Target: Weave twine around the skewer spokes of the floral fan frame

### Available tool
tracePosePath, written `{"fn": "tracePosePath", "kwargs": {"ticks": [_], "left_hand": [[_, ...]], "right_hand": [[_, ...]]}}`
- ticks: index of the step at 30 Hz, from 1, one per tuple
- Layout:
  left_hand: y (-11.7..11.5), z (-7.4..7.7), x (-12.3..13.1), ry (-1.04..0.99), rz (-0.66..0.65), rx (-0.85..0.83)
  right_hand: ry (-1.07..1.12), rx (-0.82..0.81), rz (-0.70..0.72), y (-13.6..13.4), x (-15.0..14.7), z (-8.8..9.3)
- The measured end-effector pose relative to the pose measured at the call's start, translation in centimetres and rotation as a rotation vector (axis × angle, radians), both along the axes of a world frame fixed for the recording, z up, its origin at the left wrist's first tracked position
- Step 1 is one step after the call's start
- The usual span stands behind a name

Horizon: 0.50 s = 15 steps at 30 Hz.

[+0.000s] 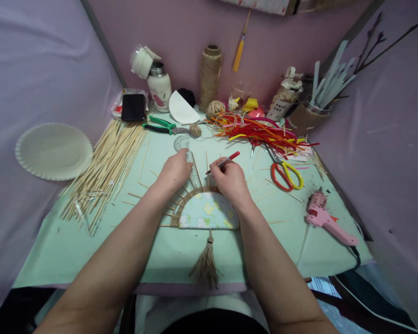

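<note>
A half-round craft piece [209, 211] covered in flowered cloth lies in front of me, with twine along its curved edge. Thin sticks [135, 195] fan outward from that edge, and a twine tassel [208, 260] hangs from its straight side. My left hand [176, 170] holds a clear ruler [195, 176] with a round protractor end [181, 143] flat beside one of the upper sticks. Between the fingers of my right hand [230, 178] is a marker pen [226, 161] with a red end, its dark tip pointing left toward the sticks. My right forearm hides the piece's right end.
Loose sticks [107, 162] and a paper plate [54, 150] lie left. Behind are pliers [163, 126], a bottle [159, 88], a twine spool [211, 76] and red-orange strips [254, 130]. Scissors [285, 174] and a pink glue gun [329, 220] lie right.
</note>
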<state>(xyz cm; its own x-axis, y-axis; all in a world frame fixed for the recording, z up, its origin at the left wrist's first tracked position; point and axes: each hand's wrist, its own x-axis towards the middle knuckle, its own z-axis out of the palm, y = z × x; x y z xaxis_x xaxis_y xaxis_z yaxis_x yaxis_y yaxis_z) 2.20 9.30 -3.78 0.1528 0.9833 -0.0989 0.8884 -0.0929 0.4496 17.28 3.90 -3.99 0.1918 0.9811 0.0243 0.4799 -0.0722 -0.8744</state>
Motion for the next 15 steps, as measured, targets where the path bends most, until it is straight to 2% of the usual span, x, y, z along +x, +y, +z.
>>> {"fn": "tracePosePath", "kwargs": {"ticks": [15], "left_hand": [[0.0,-0.2,0.0,0.001,-0.005,-0.002]], "right_hand": [[0.053,0.016,0.064,0.3,-0.3,-1.1]]}}
